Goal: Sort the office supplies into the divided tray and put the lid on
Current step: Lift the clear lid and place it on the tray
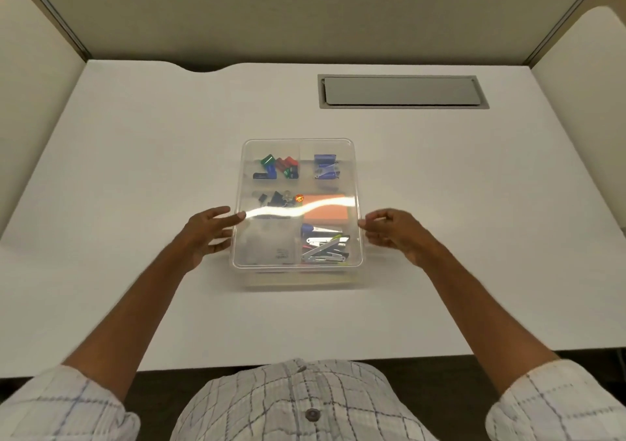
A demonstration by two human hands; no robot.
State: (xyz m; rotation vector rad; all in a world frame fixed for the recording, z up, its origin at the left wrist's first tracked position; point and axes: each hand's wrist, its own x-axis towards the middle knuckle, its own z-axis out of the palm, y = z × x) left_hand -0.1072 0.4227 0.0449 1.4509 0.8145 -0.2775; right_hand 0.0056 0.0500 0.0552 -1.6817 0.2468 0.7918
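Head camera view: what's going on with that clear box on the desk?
A person seated at the white desk has the clear lid over the divided tray. The left grip and right grip touch the lid's side edges with relaxed fingers. The compartments already hold sorted supplies, such as orange sticky notes. Whether the lid is fully seated is unclear.

Clear lid [297,203] apparently seated on the filled divided tray [294,279].
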